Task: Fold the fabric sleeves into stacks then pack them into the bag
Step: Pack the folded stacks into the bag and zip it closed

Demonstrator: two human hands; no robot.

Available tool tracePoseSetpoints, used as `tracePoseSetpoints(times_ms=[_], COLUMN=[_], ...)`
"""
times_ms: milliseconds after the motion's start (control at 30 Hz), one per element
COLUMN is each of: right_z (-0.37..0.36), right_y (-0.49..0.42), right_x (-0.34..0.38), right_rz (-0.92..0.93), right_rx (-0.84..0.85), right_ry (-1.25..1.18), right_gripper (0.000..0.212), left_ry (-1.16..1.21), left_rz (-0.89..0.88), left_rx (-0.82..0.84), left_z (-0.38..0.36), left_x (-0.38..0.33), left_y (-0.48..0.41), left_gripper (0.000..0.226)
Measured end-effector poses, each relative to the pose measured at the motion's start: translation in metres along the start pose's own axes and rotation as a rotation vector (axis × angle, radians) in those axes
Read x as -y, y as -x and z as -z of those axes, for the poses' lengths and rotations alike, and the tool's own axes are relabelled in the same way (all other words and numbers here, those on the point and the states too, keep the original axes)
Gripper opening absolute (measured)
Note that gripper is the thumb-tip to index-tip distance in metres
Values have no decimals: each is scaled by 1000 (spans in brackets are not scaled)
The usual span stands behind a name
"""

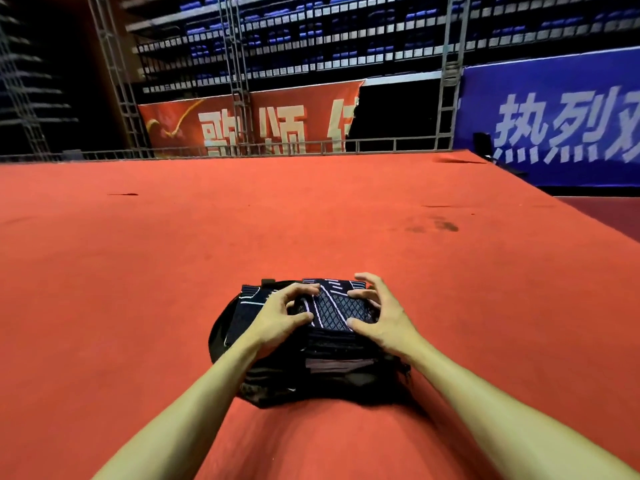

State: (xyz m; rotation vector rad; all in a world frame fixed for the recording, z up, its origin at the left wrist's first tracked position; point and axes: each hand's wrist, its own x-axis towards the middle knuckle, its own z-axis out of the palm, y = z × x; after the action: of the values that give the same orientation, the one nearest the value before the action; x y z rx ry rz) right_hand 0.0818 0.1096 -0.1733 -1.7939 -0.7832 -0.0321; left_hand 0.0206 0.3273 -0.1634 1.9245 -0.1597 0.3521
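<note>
I see the left hand (277, 320) and right hand (382, 317) curled round the sleeve stack (332, 306), which sits in the black bag (223, 329); the bag's mouth and the stack's base are hidden.

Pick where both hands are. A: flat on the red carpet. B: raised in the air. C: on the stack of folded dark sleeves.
C: the left hand and right hand both grip the top of the stack of folded dark patterned fabric sleeves.
</note>
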Motion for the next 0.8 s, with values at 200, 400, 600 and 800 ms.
tracePoseSetpoints(times_ms=[200, 400, 600, 800], right_z=[13, 22, -17, -17], right_y=[-4, -12, -20, -34], right_x=[4, 42, 41, 53], right_rz=[-5, 132, 138, 141], right_rx=[106, -123, 161, 56], right_ry=[174, 432, 400, 250], right_gripper=[83, 68, 81, 84], left_ry=[-314, -398, -328, 110], left_rz=[-58, -146, -96, -2], left_rx=[160, -25, 70, -331], left_z=[5, 12, 15, 98], left_x=[-13, -31, -28, -20], left_y=[-1, -3, 9, 15], left_gripper=[50, 41, 42, 40])
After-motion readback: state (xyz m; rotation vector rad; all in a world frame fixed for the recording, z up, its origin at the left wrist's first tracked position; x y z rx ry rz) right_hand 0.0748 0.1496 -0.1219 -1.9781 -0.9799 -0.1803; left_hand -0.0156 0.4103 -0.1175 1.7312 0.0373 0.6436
